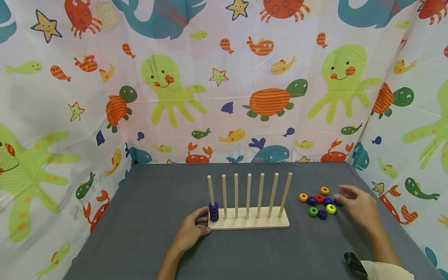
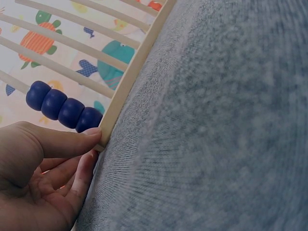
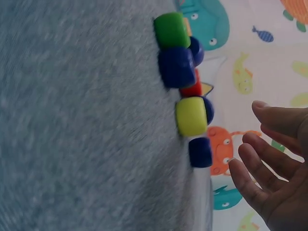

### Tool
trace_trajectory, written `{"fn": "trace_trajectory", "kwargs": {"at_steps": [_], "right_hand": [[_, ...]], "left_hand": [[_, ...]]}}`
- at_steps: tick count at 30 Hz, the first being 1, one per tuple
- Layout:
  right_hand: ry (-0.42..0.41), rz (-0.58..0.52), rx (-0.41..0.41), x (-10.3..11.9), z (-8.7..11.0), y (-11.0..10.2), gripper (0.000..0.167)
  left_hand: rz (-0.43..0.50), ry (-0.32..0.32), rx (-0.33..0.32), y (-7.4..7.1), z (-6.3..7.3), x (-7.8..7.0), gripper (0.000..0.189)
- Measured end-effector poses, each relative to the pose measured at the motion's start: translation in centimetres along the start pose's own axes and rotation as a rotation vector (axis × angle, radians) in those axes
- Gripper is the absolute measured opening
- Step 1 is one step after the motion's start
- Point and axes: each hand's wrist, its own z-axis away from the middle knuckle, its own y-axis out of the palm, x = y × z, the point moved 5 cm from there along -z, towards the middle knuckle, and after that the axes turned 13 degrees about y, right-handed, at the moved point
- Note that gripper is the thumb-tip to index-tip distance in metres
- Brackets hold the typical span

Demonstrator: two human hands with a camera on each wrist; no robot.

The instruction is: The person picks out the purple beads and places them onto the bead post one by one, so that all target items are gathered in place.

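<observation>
A wooden peg rack (image 1: 250, 222) with a row of upright pegs stands on the table. Several dark blue beads (image 2: 57, 103) are stacked on its leftmost peg. My left hand (image 1: 190, 230) holds the left end of the rack's base, the thumb on its front corner (image 2: 94, 137). At the right, my right hand (image 1: 359, 204) hovers over the edge of a group of loose beads, its fingers (image 3: 252, 175) loosely bent and holding nothing. Nearest to it lies a dark blue bead (image 3: 200, 152), with a yellow bead (image 1: 330, 209) beside that.
Around them lie a green bead (image 1: 313, 212), red bead (image 1: 319, 199), orange beads (image 1: 303, 197) and more blue beads (image 1: 322, 214). The dark grey tabletop (image 1: 150, 202) meets a curtain (image 1: 217, 116) printed with sea animals at the back and sides.
</observation>
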Motion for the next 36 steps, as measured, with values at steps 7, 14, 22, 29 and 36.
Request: {"fn": "trace_trajectory", "kwargs": {"at_steps": [7,14,22,29,36], "right_hand": [[0.014,0.012,0.051,-1.7,-0.5,0.4,0.051],[0.015,0.059,0.073,-2.4,-0.8,0.6,0.048],[0.027,0.085,0.103,-3.0,-1.2,0.9,0.049],[0.033,0.089,0.108,-3.3,-1.5,1.2,0.045],[0.046,0.110,0.124,-3.3,-1.8,1.1,0.043]], "left_hand": [[0.005,0.001,0.001,0.0,0.0,0.0,0.070],[0.002,0.005,-0.002,0.1,-0.1,0.1,0.071],[0.006,-0.005,-0.004,0.1,0.1,-0.1,0.070],[0.007,0.000,-0.006,0.0,0.0,0.0,0.071],[0.011,0.005,-0.006,-0.1,-0.1,0.0,0.071]]}}
